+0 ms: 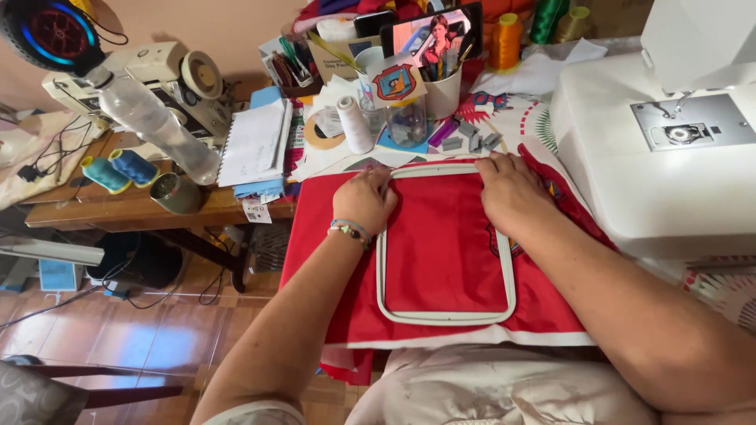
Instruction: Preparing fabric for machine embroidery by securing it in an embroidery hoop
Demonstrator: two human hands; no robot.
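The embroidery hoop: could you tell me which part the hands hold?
Both hands press the far corners of the hoop: left hand far-left, right hand far-right; neither lifts it.

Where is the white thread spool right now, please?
The white thread spool stands upright at top centre, just beyond the embroidery hoop, beside a tape roll.

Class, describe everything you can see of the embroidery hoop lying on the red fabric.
The embroidery hoop is a pale grey-white rounded rectangle, plastic by its look, lying flat on the red fabric, which shows through its open middle. The left hand presses its top left corner and the right hand its top right. A white sewing machine stands to its right.
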